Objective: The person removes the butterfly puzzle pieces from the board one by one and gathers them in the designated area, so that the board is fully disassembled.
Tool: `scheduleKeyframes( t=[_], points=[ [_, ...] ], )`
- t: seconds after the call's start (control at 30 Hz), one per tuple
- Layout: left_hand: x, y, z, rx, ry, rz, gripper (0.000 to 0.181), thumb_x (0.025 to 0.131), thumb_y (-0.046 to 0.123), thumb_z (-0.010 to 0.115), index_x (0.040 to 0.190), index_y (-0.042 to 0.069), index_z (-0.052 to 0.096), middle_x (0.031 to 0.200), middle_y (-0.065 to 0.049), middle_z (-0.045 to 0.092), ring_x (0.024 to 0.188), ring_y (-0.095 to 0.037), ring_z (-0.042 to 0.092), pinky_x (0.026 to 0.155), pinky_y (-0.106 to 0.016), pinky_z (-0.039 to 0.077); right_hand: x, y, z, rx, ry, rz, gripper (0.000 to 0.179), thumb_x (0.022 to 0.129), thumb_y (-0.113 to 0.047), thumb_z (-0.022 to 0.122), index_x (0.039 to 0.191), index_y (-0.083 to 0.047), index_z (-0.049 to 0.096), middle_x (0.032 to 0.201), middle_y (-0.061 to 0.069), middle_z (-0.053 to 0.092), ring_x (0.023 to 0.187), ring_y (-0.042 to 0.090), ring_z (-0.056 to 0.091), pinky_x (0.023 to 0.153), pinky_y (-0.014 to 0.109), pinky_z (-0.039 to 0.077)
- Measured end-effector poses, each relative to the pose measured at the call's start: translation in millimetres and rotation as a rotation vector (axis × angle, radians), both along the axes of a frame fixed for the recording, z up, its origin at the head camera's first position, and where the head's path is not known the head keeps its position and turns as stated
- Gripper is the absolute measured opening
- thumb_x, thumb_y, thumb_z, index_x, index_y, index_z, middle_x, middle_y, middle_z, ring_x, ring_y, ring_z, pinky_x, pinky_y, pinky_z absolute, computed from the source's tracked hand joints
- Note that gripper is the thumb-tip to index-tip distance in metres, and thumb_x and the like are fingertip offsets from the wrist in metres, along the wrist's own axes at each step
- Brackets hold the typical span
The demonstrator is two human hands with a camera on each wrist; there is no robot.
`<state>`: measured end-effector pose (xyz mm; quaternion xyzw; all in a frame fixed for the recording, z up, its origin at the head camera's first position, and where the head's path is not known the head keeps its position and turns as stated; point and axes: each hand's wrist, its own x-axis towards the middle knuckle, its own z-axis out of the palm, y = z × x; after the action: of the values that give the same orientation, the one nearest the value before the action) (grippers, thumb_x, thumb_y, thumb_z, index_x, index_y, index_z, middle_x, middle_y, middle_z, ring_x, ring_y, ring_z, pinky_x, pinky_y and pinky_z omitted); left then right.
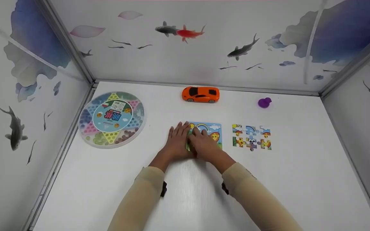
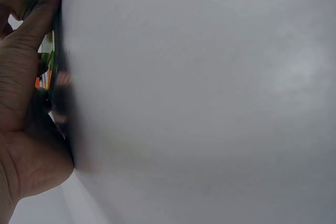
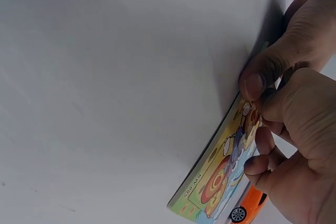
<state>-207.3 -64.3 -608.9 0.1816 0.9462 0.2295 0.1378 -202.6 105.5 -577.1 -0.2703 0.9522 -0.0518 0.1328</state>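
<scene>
A flat jigsaw puzzle board (image 1: 215, 127) with a cartoon picture and a rainbow lies on the table, its left part covered by both hands. My left hand (image 1: 178, 141) rests along the board's left side, fingers stretched forward, with the thumb (image 3: 254, 85) on the near edge. Over the board's left half, my right hand (image 1: 206, 146) bends its fingers down onto the surface beside the left thumb. Whether a piece is between its fingertips is hidden. Several loose puzzle pieces (image 1: 251, 130) lie in two rows to the right of the board.
An orange toy car (image 1: 201, 95) stands beyond the board, near the back wall. Farther right sits a small purple toy (image 1: 264, 102). At the back left lies a round, colourful case (image 1: 140, 125) of beads. Printed walls enclose the white table (image 1: 307, 179) at the back and sides.
</scene>
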Motion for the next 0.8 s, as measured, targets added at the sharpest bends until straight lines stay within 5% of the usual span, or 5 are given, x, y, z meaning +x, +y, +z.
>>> scheduleKeyframes(
  t=[0.27,0.53,0.8],
  points=[
    [-4.4,-2.2,-4.0,0.03,-0.034,-0.006,0.119,0.088,0.057,0.083,0.178,0.012,0.02,0.189,-0.008,0.009,0.176,-0.035,-0.001,0.141,-0.062,-0.003,0.6,-2.2,1.9,0.015,-0.016,-0.004,0.077,0.096,-0.017,0.087,0.161,-0.007,0.049,0.166,0.021,0.043,0.138,0.049,0.061,0.116,0.057,0.057],
    [-6.2,-11.9,5.5,0.077,-0.109,-0.051,0.122,0.087,0.057,0.081,0.179,0.014,0.014,0.189,-0.003,0.005,0.176,-0.032,-0.006,0.141,-0.058,-0.004,2.7,0.0,-1.0,-0.027,-0.018,-0.012,0.061,0.101,-0.016,0.082,0.154,-0.006,0.054,0.163,0.021,0.045,0.139,0.049,0.057,0.11,0.058,0.059],
    [-8.6,-14.4,7.3,0.108,-0.11,-0.068,0.12,0.086,0.053,0.082,0.179,0.012,0.017,0.189,-0.005,0.008,0.176,-0.034,-0.004,0.141,-0.059,-0.003,5.1,1.7,0.5,-0.034,0.022,0.01,0.054,0.103,-0.015,0.078,0.151,-0.005,0.055,0.16,0.022,0.046,0.138,0.049,0.056,0.111,0.058,0.059]
  ],
)
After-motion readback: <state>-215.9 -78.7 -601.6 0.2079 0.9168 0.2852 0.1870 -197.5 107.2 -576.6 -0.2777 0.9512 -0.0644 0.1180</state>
